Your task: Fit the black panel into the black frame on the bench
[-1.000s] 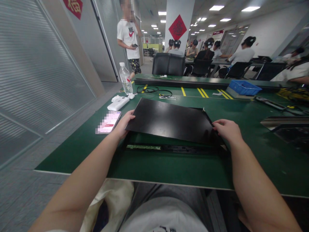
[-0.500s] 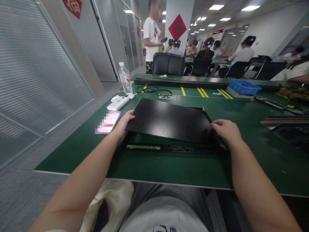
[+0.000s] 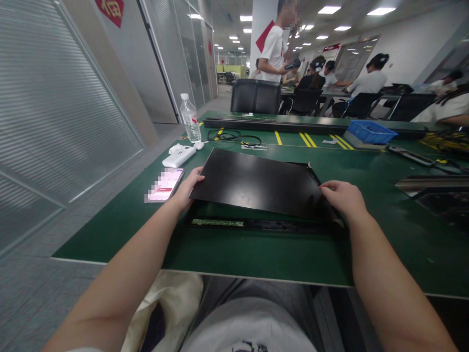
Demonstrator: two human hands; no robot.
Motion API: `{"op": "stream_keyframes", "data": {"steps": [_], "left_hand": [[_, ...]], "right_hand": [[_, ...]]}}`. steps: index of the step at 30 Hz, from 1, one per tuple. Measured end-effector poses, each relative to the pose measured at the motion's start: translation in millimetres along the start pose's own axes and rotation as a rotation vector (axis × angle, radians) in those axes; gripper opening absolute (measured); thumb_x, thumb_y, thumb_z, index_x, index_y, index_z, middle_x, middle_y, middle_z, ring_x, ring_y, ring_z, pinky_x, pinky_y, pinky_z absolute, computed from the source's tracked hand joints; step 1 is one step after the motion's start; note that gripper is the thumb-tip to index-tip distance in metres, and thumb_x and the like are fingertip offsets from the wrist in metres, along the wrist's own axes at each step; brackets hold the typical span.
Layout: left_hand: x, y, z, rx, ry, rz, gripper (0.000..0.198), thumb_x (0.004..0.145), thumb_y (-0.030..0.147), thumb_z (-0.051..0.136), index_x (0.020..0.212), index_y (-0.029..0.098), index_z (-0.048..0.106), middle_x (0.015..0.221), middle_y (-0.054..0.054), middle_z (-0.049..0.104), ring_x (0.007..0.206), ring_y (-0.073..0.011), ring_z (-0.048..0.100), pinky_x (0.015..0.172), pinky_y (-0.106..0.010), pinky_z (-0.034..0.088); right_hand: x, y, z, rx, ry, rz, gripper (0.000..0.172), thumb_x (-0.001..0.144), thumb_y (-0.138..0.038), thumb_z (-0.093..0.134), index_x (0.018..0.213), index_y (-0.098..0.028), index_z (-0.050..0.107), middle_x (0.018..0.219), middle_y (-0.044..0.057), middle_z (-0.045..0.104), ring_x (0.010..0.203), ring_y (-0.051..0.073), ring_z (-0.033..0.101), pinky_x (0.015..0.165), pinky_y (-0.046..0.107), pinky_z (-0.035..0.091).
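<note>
Green table (image 3: 256, 259): it stands in an office room, with a phone (image 3: 166, 187) lying just beside your left hand (image 3: 187, 189).
Black panel (image 3: 252, 183): it lies tilted in front of you, above the black frame (image 3: 284, 226), whose near side, with a strip of green board (image 3: 218, 223), is uncovered.
Panel over frame: this step seems to be handling both together, one hand at each side.
Both hands: next move, I judge, calls for acting evenly, so the thin panel does not bend.
Left grip: clamped on the panel's left edge, thumb on top.
Right grip: your right hand (image 3: 342, 198) has its fingertips close together at the right edge; if they clamp panel, frame or both, I cannot tell.
</note>
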State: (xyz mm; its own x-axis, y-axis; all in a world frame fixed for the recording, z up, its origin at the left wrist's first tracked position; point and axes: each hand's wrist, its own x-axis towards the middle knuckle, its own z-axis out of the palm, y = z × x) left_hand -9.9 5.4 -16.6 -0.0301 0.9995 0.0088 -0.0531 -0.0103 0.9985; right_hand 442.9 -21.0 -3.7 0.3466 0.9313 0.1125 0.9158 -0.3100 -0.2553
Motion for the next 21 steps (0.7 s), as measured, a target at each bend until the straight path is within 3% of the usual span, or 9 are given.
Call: {"op": "stream_keyframes", "data": {"steps": [7, 12, 21], "left_hand": [[-0.9, 0.2, 0.6, 0.006, 0.002, -0.006, 0.051, 0.071, 0.032, 0.060, 0.121, 0.019, 0.061, 0.107, -0.005, 0.073, 0.107, -0.0306, 0.064, 0.095, -0.039, 0.050], [-0.1, -0.6, 0.0, 0.000, 0.002, -0.001, 0.051, 0.068, 0.031, 0.061, 0.118, 0.019, 0.060, 0.107, -0.004, 0.073, 0.108, -0.0306, 0.064, 0.096, -0.039, 0.050], [-1.6, 0.6, 0.9, -0.012, -0.012, -0.019, 0.057, 0.068, 0.032, 0.061, 0.123, 0.019, 0.061, 0.106, -0.005, 0.073, 0.105, -0.0308, 0.066, 0.092, -0.039, 0.051]], "right_hand": [[1.7, 3.4, 4.8, 0.008, 0.043, -0.026, 0.038, 0.083, -0.040, 0.054, 0.103, -0.025, 0.083, 0.091, 0.008, 0.078, 0.082, 0.027, 0.069, 0.069, 0.034, 0.048], [1.7, 3.0, 3.9, 0.013, 0.016, -0.002, 0.037, 0.083, -0.038, 0.054, 0.102, -0.026, 0.083, 0.082, 0.008, 0.076, 0.078, 0.026, 0.069, 0.068, 0.034, 0.048], [0.0, 0.7, 0.4, 0.025, -0.017, 0.004, 0.037, 0.085, -0.038, 0.054, 0.104, -0.026, 0.083, 0.085, 0.007, 0.076, 0.078, 0.025, 0.070, 0.074, 0.035, 0.051]]}}
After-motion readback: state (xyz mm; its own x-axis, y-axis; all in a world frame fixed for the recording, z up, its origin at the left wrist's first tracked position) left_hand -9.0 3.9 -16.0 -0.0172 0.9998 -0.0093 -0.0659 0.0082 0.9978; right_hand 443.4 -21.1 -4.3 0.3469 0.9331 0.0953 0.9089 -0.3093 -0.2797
